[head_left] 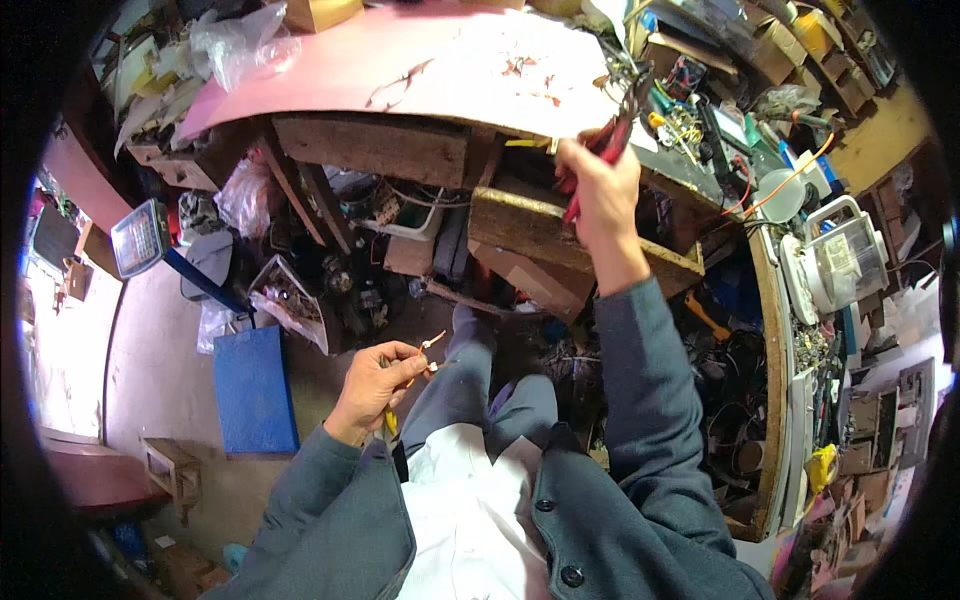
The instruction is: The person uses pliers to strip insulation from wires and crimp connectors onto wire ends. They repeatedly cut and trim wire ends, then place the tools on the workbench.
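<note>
My left hand (372, 392) is over my lap, thumb and fingers pinched on a short orange wire with small white ends (430, 345). A yellow-handled tool (391, 420) pokes out below that hand; its other end is hidden by the palm. Reaching forward to the table's near edge, my right hand (610, 200) is wrapped round red-handled pliers (617, 138), whose dark jaws point away from me. Just beneath the right hand is an open wooden drawer (520, 215).
Thin scraps lie on the pink tabletop (350, 60), glaring white at its middle. Tools and wires crowd the right bench, with a clear plastic container (848, 262) there. A platform scale with a blue plate (255, 390) stands left on the floor. Boxes and parts fill the under-table space.
</note>
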A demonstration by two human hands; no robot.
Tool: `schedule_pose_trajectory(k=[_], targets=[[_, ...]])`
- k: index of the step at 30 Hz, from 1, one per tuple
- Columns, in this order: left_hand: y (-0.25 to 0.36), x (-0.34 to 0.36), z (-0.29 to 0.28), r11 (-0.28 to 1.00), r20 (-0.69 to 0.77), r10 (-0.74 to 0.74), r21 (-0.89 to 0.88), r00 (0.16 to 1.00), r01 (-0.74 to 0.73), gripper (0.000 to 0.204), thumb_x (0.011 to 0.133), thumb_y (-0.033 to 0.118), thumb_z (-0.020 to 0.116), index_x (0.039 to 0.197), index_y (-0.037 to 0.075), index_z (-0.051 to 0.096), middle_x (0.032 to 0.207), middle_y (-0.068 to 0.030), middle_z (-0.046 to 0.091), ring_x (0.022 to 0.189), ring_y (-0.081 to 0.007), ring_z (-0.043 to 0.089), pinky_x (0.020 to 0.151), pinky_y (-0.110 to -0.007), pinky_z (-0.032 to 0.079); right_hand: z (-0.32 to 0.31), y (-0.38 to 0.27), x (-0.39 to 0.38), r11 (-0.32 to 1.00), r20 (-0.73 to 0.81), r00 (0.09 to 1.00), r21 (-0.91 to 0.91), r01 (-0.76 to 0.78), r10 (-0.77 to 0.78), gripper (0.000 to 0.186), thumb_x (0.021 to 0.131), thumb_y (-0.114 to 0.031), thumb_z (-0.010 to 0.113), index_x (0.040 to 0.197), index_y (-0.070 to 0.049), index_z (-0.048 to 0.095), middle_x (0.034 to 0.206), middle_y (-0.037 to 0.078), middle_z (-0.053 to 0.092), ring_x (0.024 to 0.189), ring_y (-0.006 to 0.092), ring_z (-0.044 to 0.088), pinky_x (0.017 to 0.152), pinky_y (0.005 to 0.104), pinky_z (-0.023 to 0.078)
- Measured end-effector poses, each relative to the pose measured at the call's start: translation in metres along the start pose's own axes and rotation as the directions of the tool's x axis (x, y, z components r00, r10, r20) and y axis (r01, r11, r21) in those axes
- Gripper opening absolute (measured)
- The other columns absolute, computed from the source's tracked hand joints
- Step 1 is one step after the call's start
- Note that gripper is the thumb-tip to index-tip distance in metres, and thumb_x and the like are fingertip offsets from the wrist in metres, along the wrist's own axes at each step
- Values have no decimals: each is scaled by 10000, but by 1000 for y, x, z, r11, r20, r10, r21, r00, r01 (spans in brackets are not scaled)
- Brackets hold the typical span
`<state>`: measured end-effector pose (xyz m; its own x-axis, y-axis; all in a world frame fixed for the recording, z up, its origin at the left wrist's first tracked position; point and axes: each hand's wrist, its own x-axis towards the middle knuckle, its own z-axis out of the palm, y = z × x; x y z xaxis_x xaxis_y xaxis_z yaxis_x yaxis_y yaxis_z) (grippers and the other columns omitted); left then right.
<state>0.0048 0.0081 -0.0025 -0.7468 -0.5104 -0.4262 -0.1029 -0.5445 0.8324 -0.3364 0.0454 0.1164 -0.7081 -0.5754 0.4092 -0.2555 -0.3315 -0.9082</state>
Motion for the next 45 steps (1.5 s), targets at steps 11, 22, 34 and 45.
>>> schedule_pose_trajectory(k=[11,22,34,45], targets=[[16,-13,-1,994,-110,99,55,989,-94,147,1021,156,635,1002,13,662,815,-47,687,448,-15,402,410,-186,288,-56,-6,104,834,-139,985,-528,-162,103,183,900,-110,711,991,42,665,819,122,713,723,193,705,617,322,564],[25,20,13,967,-48,205,-145,978,-210,217,1024,207,661,1059,-1,711,855,-76,719,451,-17,436,416,-173,295,-12,-6,-117,920,269,881,-67,-386,389,293,861,-135,783,1070,-38,601,1030,114,744,881,154,685,807,312,543],[15,18,31,977,18,116,-182,993,-111,161,990,154,698,1065,14,724,810,-34,701,455,-14,428,402,-173,303,31,32,-207,819,259,857,269,-506,445,236,912,-75,758,1064,-32,582,919,51,681,767,111,622,678,272,515],[9,15,38,941,-11,195,-278,981,-190,110,965,100,704,1040,27,735,866,-41,736,468,-9,454,387,-175,322,35,33,-220,611,266,717,384,-692,644,193,902,-66,745,1012,-42,588,898,73,705,703,137,644,631,277,517]])
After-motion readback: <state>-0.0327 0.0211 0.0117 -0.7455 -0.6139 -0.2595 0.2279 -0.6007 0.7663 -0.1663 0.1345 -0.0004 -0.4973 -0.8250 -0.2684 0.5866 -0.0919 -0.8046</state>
